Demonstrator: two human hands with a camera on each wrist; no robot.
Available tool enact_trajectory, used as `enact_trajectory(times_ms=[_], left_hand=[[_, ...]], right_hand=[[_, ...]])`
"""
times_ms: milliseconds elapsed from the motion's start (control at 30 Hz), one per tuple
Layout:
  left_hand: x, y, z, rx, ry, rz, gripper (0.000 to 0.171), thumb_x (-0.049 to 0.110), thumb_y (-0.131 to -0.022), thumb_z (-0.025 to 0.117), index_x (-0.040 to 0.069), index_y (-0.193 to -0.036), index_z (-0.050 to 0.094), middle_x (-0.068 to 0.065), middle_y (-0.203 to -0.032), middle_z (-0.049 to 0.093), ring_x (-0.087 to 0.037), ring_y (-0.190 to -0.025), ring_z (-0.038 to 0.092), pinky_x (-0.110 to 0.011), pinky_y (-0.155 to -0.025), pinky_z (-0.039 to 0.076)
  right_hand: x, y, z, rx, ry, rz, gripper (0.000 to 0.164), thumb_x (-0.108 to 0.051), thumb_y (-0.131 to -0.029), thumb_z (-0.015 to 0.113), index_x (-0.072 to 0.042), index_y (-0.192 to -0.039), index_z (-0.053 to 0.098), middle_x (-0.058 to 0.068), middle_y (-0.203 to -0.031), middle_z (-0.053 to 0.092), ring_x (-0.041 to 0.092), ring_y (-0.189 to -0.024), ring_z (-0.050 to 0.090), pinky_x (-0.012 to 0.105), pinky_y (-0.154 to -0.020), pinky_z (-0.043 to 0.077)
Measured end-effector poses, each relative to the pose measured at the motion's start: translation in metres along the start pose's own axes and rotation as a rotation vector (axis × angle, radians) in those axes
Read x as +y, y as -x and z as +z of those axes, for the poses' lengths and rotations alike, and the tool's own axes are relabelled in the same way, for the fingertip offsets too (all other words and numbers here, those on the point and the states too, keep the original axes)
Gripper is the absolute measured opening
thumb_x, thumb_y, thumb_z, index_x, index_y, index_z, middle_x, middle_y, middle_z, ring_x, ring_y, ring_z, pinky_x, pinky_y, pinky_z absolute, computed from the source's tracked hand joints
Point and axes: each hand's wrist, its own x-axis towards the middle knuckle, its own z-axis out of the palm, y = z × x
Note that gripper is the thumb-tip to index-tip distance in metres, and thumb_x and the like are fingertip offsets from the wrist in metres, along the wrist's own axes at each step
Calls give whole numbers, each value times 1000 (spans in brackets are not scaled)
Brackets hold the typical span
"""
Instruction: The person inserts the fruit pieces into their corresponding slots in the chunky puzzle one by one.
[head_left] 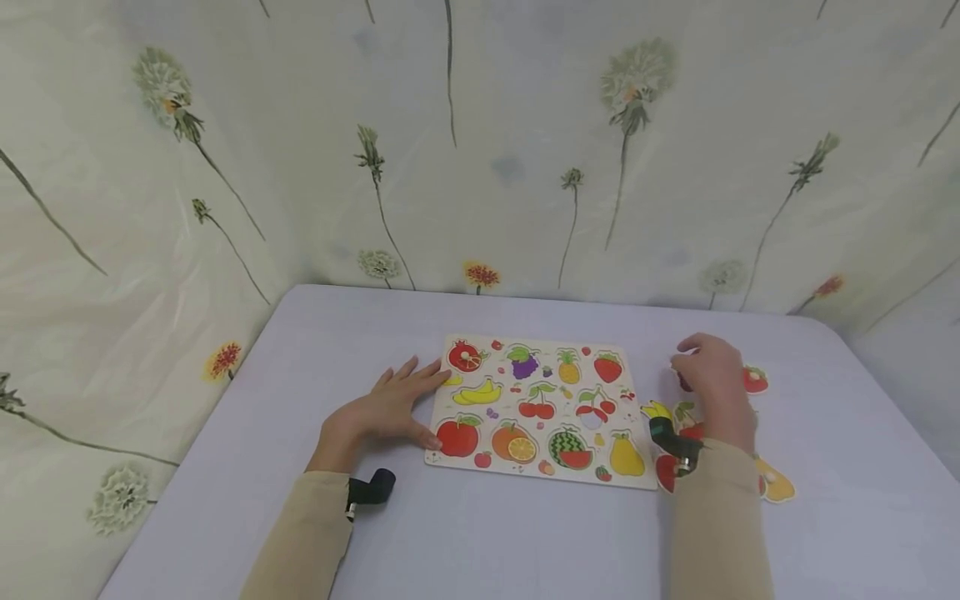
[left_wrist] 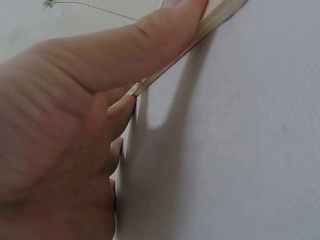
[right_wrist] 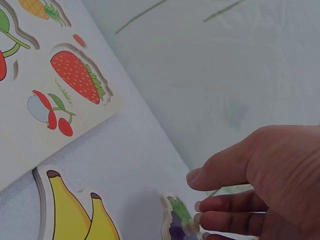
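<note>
A wooden fruit puzzle board [head_left: 558,417] lies on the table, its recesses printed with matching fruit. My left hand [head_left: 390,408] rests at the board's left side, fingers spread on the edge and thumb by the apple corner; in the left wrist view the thumb [left_wrist: 145,42] touches the board's edge. Right of the board, my right hand [head_left: 712,379] hovers over loose fruit pieces. In the right wrist view a grape piece [right_wrist: 176,220] lies beside its fingertips, with a gap between thumb and fingers. A banana piece [right_wrist: 75,215] lies nearer the board.
Around the right wrist lie a strawberry piece [head_left: 755,380], a pear piece [head_left: 777,483] and a red piece [head_left: 665,472], some partly under the forearm. A flower-printed curtain [head_left: 510,167] hangs behind the pale-covered table [head_left: 525,542].
</note>
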Motion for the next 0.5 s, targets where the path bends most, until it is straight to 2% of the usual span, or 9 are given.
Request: enact_trajectory(times_ms=[300, 500], left_hand=[[-2, -3, 2, 4, -12, -17, 107, 48, -67, 87, 37, -156, 29, 9, -168, 16, -25, -158, -2, -54, -127, -1], [-1, -2, 1, -1, -19, -8, 107, 47, -68, 87, 35, -156, 28, 9, -168, 15, -25, -158, -2, -53, -127, -1]], right_hand=[[5, 4, -3, 26, -27, 11, 46, -25, -96, 56, 2, -134, 52, 24, -118, 60, 34, -97, 57, 40, -77, 50], [10, 5, -4, -6, -41, 62, 41, -26, -98, 52, -1, -131, 55, 22, -121, 59, 34, -102, 53, 41, -74, 46]])
